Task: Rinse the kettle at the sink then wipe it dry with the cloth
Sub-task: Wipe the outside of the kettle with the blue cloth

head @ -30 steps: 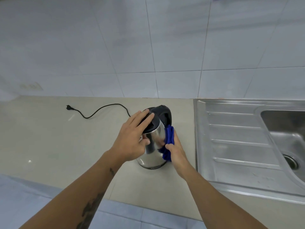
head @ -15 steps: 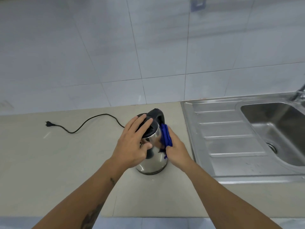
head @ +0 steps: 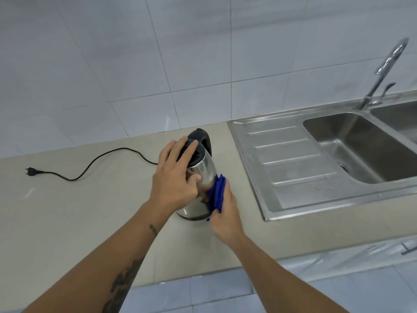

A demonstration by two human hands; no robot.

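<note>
**Drying the kettle's side on the worktop**

Nearest me, my two forearms reach in from the bottom edge. My right hand (head: 225,206) grips the folded blue cloth (head: 217,192) and presses it flat against the lower right flank of the kettle (head: 199,179); its fingers are curled round the cloth, though their tips are hidden behind it. My left hand (head: 174,177) steadies the kettle from above, fingers spread over the black lid and thumb hooked against the steel wall, so it is holding the kettle.

The kettle stands upright on the beige worktop (head: 79,213), just left of the sink's drainer (head: 291,163). Its cord (head: 99,162) trails away to the left, the plug lying unplugged.

Farther off sit the basin (head: 361,145) and the tap (head: 383,71), which shows no water running.

I judge the rinse is behind me and the wipe is the step in hand. Next I'd need to work the cloth around the body, turning the kettle under my left hand to reach the covered far side, lid and handle.
</note>
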